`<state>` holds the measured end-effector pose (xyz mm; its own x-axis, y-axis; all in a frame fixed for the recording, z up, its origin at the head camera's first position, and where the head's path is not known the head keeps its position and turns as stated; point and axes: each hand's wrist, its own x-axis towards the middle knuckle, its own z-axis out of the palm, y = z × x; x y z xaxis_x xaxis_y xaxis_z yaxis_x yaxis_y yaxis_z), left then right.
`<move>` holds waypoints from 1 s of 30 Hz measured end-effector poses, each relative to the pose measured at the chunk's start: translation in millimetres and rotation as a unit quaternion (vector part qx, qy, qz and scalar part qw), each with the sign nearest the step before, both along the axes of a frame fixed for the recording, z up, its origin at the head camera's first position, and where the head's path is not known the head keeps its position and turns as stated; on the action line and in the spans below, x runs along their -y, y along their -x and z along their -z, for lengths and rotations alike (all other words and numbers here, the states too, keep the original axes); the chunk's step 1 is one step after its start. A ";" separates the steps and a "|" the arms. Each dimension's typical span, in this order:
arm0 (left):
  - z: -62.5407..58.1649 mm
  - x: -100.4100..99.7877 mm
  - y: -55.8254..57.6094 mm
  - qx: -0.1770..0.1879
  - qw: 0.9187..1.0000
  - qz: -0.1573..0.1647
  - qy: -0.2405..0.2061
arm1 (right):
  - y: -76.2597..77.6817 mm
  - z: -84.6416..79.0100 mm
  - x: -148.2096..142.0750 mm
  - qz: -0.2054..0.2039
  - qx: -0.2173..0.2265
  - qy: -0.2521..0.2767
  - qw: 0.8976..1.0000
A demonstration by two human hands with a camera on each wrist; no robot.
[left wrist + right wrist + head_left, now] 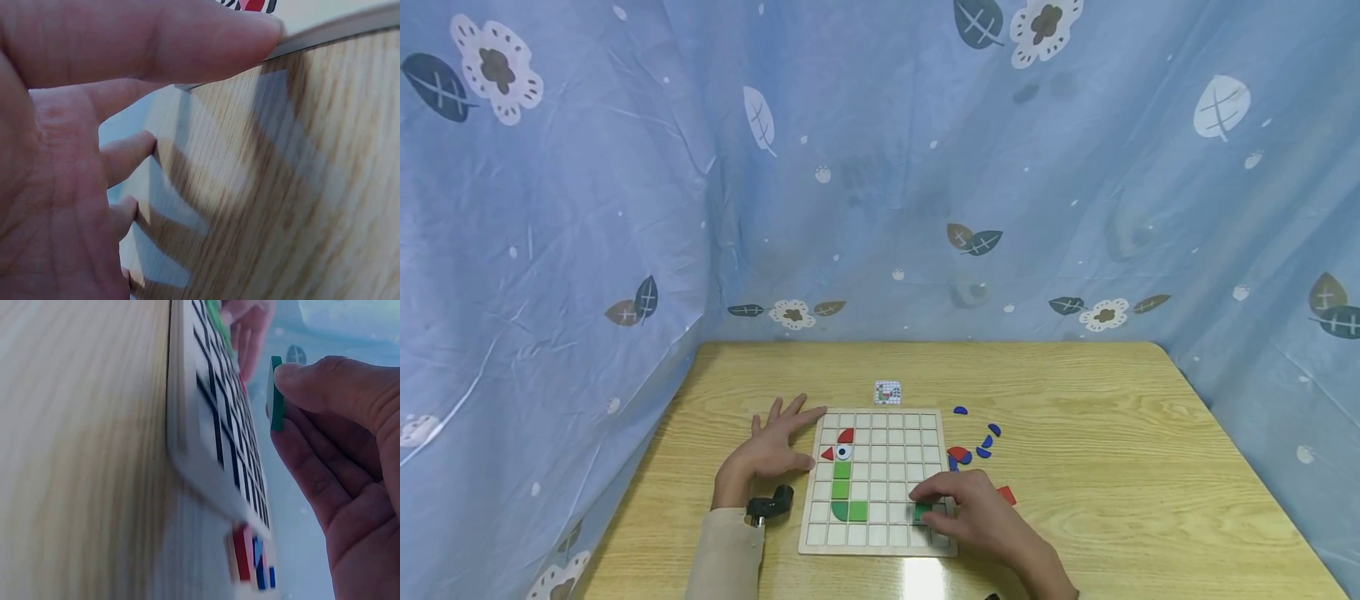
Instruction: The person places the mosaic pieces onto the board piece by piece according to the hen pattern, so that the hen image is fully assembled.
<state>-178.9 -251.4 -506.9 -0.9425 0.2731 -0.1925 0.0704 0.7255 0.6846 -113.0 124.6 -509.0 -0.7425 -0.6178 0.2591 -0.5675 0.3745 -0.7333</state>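
Note:
A square wooden grid board (880, 551) lies on the table. On its left side are a red quarter-circle (846, 436), a round eye piece (844, 452), a red triangle (827, 454), light green squares (840, 490) and a darker green quarter-circle (839, 511). My left hand (772, 447) touches the board's left edge, fingers spread; the left wrist view shows its thumb (237, 37) along that edge. Over the board's lower right, my right hand (977, 508) pinches a dark green piece (277, 394) between thumb and fingers. Its full outline is partly hidden.
Behind the board lies a small pattern card (887, 392). Several blue half-rounds (988, 441) and a red curved piece (958, 454) are scattered to its right. A red block (1007, 496) shows beyond the right hand. A blue curtain (880, 208) hangs around the table.

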 end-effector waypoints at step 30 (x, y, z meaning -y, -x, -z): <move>0.5 0.0 1.9 -0.001 1.000 0.000 0.010 | 9.5 10.1 66.5 -0.028 0.003 -0.074 0.997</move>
